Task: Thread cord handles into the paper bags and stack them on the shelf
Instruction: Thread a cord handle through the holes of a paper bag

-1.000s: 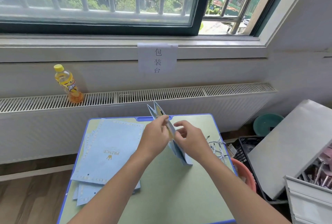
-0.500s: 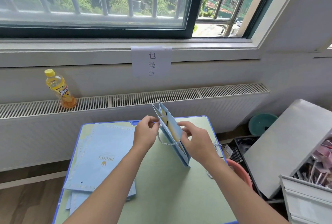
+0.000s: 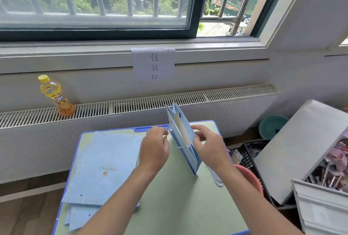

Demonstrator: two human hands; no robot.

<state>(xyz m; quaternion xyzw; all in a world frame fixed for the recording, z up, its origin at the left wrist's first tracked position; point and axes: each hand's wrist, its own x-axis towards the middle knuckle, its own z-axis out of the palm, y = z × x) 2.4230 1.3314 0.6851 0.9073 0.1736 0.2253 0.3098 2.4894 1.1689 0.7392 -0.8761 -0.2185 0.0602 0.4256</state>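
Note:
A light blue paper bag [image 3: 183,136] stands edge-on and slightly opened in the middle of the small table [image 3: 169,206]. My left hand [image 3: 154,146] pinches a thin cord [image 3: 180,147] at the bag's left face. My right hand [image 3: 207,144] grips the bag's right side near its top. The cord crosses the bag's front edge between my hands. A stack of flat blue bags [image 3: 101,170] printed "PRINCE" lies on the table's left half. Loose striped cord handles [image 3: 216,178] lie by the table's right edge.
A yellow drink bottle [image 3: 54,95] stands on the radiator grille [image 3: 131,104] under the window. Right of the table are a pink basin [image 3: 250,176], a black crate [image 3: 252,151], a green bowl [image 3: 271,125] and a tilted grey board [image 3: 297,150] over a drawer of clutter.
The bag has been raised more upright and both hands have shifted up along its sides. The left hand has drawn the cord out to the left.

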